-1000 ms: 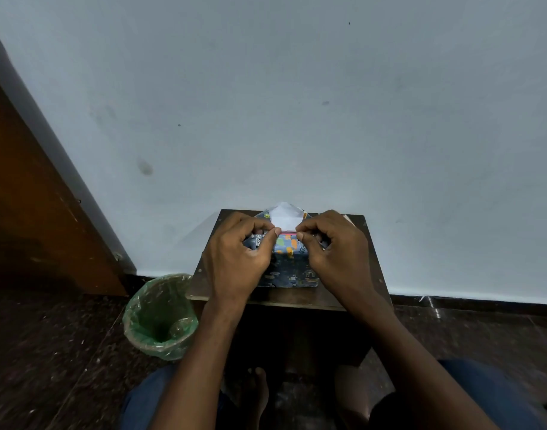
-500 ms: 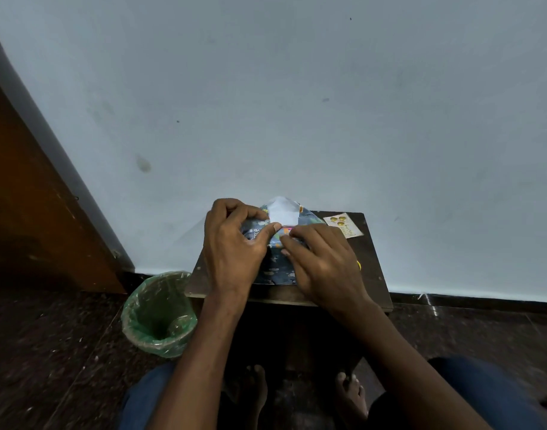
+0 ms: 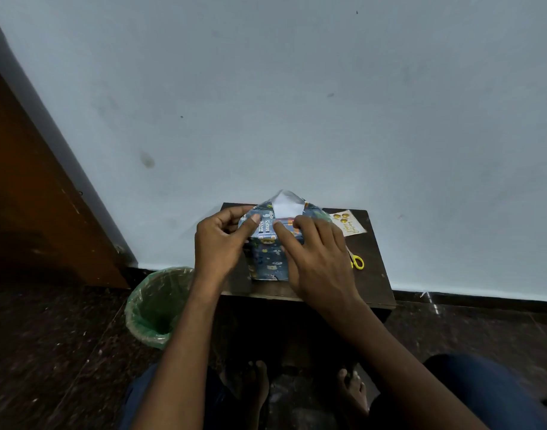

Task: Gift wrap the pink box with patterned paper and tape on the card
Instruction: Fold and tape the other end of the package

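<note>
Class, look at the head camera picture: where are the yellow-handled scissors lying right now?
The scissors lie on the small dark table, right of the person's right hand and nearer the person than the card.

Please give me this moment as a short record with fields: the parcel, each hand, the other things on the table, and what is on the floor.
parcel: box in blue patterned paper, far end flap standing up, white inside showing
left hand: grips the parcel's left side, thumb on top
right hand: fingers flat, pressing the top
card: on the table, right of the parcel
scissors: yellow handle, near the right hand
bin: green liner, floor, left of the table
</note>
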